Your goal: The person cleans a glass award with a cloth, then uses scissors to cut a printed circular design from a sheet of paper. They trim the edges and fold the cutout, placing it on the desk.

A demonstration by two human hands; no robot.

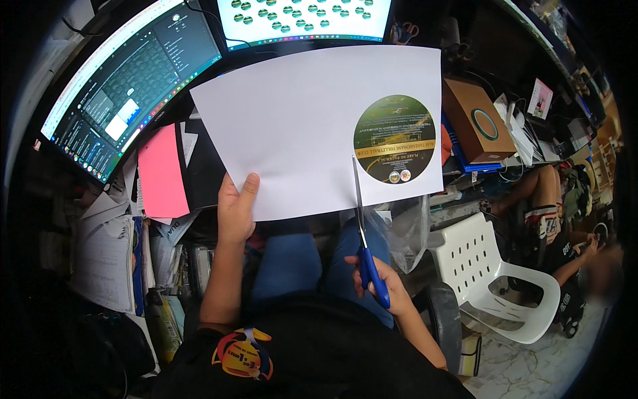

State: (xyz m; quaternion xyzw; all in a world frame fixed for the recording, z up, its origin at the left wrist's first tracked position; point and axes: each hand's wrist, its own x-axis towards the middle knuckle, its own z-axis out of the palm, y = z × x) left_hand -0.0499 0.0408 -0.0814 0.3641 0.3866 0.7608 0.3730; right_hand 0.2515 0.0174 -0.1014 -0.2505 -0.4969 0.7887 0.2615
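My left hand (240, 205) grips the lower left corner of a large white sheet of paper (284, 129), thumb on top. Near the sheet's right end is a printed round green, gold and black design (395, 139) that bears writing, upside down to me. In my right hand (384, 279) are scissors with blue handles (370, 279). Their blades reach up from the sheet's lower edge, one lying over the paper with its tip just left of the circle. Whether the paper there is cut I cannot tell.
Two lit monitors (134, 95) (304, 22) stand beyond the sheet. To the right, a cardboard box (476, 119) carries a roll of green tape (484, 124). A pink folder (162, 172) lies left. A white plastic chair (493, 269) and another seated person (563, 249) are at right.
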